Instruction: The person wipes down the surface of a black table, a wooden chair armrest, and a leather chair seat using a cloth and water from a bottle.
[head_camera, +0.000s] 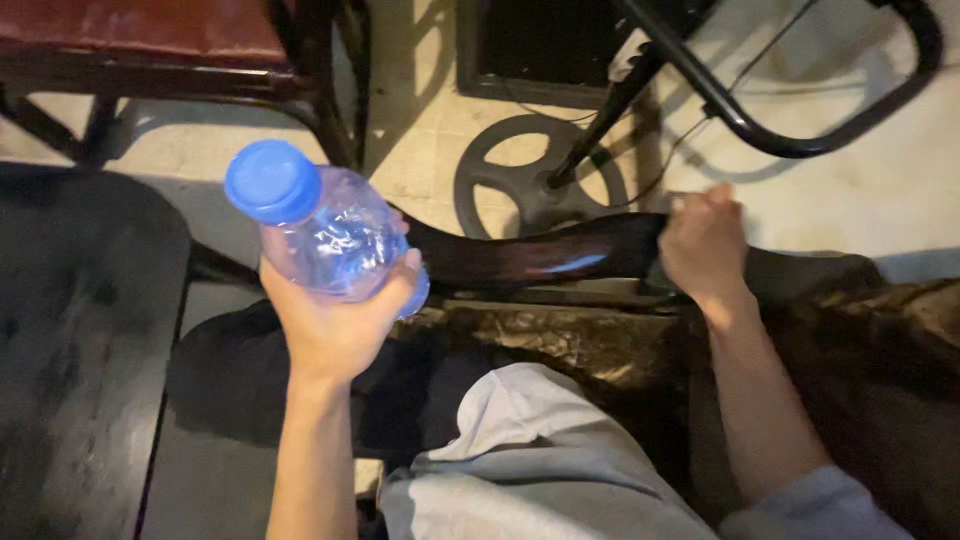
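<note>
The left hand (335, 325) was wrapped around a clear, crinkled plastic bottle with a round blue screw cap (322, 225), fingers and thumb clamped on its lower body. The bottle tilted toward ten o'clock, its cap uppermost and clear of everything around it. It hung in open air above the gap between a dark, flat, matte tabletop (80, 340) at nine o'clock and the person's grey cloth-covered leg (540, 460) at six o'clock.

The right hand (703, 245) sat at two o'clock from the bottle, well apart from it, fingers curled shut over the end of a curved, glossy dark wooden rail (545, 258). The hand was blurred, so whether it held only the rail or some cloth as well could not be told. The rail ran from just beside the bottle's base across to that hand, forming an edge ahead of the knees.

Beyond the rail lay pale stone floor tiles (880, 190), with a round black metal wheel-shaped base (535, 180) at twelve o'clock and a bent black metal tube frame (800, 140) at one o'clock. A chair with a red padded seat (150, 35) stood at eleven o'clock. Brown, mottled, soft-looking fabric (880, 340) covered the seat at four o'clock.
</note>
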